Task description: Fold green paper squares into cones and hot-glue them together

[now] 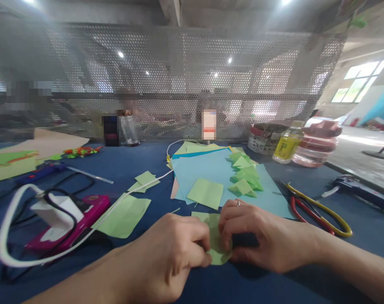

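Note:
A piece of light green paper (214, 228) lies on the dark blue table top between my two hands. My left hand (182, 245) pinches its lower left edge with curled fingers. My right hand (251, 232), with a ring on one finger, grips the paper's right side with bent fingers. Just beyond the hands, a square green sheet (206, 193) rests on light blue paper (201, 171). Several folded green paper pieces (244, 177) form a row on the right part of the blue sheets.
Red-and-yellow-handled scissors (321, 213) and a utility knife (366, 192) lie at right. A yellow-labelled bottle (287, 145) and a pink jar (315, 145) stand behind. At left are a magenta power strip (93, 207), a white cable (12, 211) and loose green paper (125, 217).

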`<action>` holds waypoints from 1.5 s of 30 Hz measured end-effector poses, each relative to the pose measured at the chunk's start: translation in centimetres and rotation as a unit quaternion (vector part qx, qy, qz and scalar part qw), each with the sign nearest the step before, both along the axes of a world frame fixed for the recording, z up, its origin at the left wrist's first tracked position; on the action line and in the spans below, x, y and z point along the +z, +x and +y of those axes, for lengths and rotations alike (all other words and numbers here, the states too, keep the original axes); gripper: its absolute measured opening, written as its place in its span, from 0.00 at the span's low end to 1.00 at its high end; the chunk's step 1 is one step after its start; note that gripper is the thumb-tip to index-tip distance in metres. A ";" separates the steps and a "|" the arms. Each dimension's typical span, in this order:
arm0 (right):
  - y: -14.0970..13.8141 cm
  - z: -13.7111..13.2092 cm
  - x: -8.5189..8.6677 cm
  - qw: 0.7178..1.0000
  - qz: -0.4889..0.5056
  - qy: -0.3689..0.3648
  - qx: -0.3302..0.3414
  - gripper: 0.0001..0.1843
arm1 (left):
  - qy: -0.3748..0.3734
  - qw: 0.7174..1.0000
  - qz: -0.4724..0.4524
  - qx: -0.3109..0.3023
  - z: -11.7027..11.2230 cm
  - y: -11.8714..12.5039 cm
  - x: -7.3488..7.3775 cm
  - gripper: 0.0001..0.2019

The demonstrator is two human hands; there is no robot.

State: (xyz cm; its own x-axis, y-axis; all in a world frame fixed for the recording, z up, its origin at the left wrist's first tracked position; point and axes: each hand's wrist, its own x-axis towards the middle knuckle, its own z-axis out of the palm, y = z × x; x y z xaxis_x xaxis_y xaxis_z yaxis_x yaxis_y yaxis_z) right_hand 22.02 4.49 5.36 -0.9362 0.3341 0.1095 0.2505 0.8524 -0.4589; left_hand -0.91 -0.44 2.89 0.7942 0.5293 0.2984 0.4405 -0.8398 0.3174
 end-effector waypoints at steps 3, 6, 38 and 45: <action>0.0 0.5 -0.4 0.999 0.015 -0.036 -0.012 0.03 | -0.006 1.000 -0.005 -0.001 -0.1 0.0 0.0 0.14; -0.1 0.5 -0.8 0.997 0.032 -0.060 -0.036 0.05 | -0.006 1.000 -0.004 0.001 -0.2 0.0 0.0 0.13; -1.1 -0.9 -2.3 0.973 0.001 -0.010 -0.230 0.10 | -0.010 1.000 -0.007 0.017 -0.2 0.2 0.0 0.13; -1.1 -1.0 -2.1 0.974 -0.007 -0.006 -0.228 0.09 | -0.009 1.000 0.004 0.020 -0.3 0.4 0.3 0.17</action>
State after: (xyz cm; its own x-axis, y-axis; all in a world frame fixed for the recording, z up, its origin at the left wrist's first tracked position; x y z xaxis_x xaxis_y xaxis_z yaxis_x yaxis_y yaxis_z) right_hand 20.87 3.45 3.31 -0.6912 0.7169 0.0913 0.6084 0.6455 -0.4617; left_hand -0.49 -0.76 3.17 0.7748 0.5657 0.2822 0.4760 -0.8158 0.3285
